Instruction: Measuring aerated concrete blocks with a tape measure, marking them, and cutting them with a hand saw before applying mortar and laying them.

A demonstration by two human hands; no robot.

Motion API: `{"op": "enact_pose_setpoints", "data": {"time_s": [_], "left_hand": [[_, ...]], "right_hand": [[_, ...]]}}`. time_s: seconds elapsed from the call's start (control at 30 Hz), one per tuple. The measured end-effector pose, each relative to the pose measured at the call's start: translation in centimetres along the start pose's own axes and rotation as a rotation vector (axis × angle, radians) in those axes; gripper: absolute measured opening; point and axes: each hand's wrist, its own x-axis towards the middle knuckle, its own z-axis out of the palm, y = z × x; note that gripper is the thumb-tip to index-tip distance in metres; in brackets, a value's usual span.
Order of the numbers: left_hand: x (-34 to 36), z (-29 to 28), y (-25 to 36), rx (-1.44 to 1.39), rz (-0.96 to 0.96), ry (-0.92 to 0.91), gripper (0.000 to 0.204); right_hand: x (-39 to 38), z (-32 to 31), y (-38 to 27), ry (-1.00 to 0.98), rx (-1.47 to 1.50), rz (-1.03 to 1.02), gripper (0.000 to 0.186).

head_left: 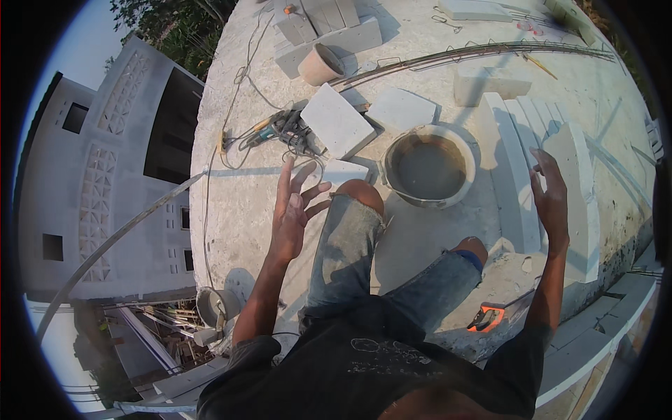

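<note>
Dark T-shirt (329, 371) with a pale print and worn jeans (344, 234) fill the lower middle, seen from above, knees bent over a rough concrete slab (427, 241). Person's left hand (289, 220) is raised beside the left knee, its grip empty and wide, fingers spread. Nearest it lie a small pale block (346, 171) and a teal corded power tool (262, 134). Right hand (551, 192), also empty, has a loosely open grip, fingers slightly curled, in front of a row of pale blocks (514, 164) standing on edge; whether it touches them, I cannot tell. Between the hands, beyond the knees, sits a round bucket (428, 204) of grey mix. An orange-handled handsaw (488, 317) lies lower right.
</note>
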Motion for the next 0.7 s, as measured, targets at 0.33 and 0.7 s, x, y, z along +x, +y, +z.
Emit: {"op": "enact_pose_setpoints", "data": {"time_s": [0.33, 0.7], "left_hand": [[0.2, -3.1, -6.5, 1.235, 0.755, -0.421, 0.033], [0.0, -9.1, 3.9, 0.906, 0.138, -0.649, 0.03]], "right_hand": [[-27.8, 1.4, 0.9, -1.14, -0.248, 0.807, 0.031], [-21.6, -2.5, -23.2, -1.415, 0.985, 1.826, 0.058]]}}
